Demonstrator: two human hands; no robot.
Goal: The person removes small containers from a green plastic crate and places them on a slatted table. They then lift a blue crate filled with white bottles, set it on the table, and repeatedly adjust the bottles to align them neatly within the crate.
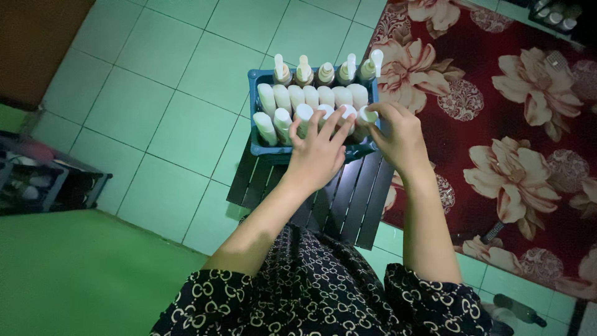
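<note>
**Hands arranging white tubes in a blue tray**

Head view: a seated person looked down at a blue tray (pixel 254 78) on a dark slatted stool (pixel 348 205). The left hand (pixel 317 152), fingers spread open, rested on the front row of white tubes (pixel 305 112). The right hand (pixel 401 137) pinched one white tube (pixel 368 116) at the row's right end. Pump bottles (pixel 326 71) stood behind. Judged: mid-arranging; seating that tube would call for a steady downward press.

One head-worn camera looks steeply down, close above the slatted stool (pixel 348 199).
</note>
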